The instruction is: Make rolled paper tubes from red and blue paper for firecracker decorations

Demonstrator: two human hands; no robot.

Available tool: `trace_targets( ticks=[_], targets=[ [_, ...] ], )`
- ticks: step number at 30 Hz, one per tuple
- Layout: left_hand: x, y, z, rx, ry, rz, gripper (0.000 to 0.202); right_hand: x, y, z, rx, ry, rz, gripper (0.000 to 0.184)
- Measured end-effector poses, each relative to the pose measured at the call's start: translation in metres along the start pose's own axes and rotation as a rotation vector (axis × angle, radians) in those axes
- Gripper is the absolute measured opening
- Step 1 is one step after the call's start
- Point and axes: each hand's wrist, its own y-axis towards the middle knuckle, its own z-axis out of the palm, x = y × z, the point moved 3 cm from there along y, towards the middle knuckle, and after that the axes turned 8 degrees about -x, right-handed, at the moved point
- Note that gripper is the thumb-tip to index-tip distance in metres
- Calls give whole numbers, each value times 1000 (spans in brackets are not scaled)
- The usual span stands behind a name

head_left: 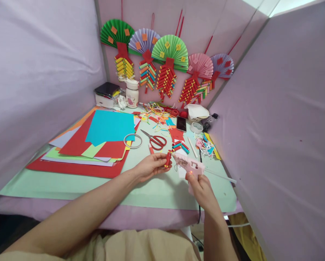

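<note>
One small red paper roll (168,158) is pinched in the left hand (150,166), just above the tabletop (157,192). The right hand (203,190) grips a pink glue gun (189,166), nozzle right at the roll. Red scissors (155,140) lie just beyond, and coloured paper sheets (97,141) are stacked further left.

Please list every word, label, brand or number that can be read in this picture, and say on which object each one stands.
No text can be read.
White jar: a pink mark on its front, too blurred to read.
Small squares on the paper fans: too small to read.
Glue gun in the right hand: no legible brand.
Red paper roll in the left hand: no writing shows.
Phone: screen dark.
</note>
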Motion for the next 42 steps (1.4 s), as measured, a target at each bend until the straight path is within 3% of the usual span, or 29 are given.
trace_targets(
  ticks=[10,15,18,23,26,29,36,39,42],
  targets=[
    [2,2,-3,-23,3,19,20,3,0,-3,-2,-65,-41,45],
    [2,2,-2,-7,21,14,16,6,2,-4,-109,-144,-118,46],
    [1,1,-2,0,4,1,17,-2,7,-8,-131,-125,-92,49],
    [1,1,-3,2,-13,-18,20,-29,21,-38,-125,-165,-18,52],
    [1,1,-3,9,-16,-24,21,-49,31,-67,-184,-326,-109,49],
    [1,1,-2,8,-22,-32,20,-74,38,-86,-144,-560,-177,45],
    [4,3,7,19,-36,-59,19,-125,44,-94,-108,-899,-219,35],
    [6,4,16,55,-39,-63,20,-115,39,-96,-193,-870,-210,37],
    [9,7,27,81,-14,-41,20,-75,29,-90,-264,-520,-224,35]
  ],
)
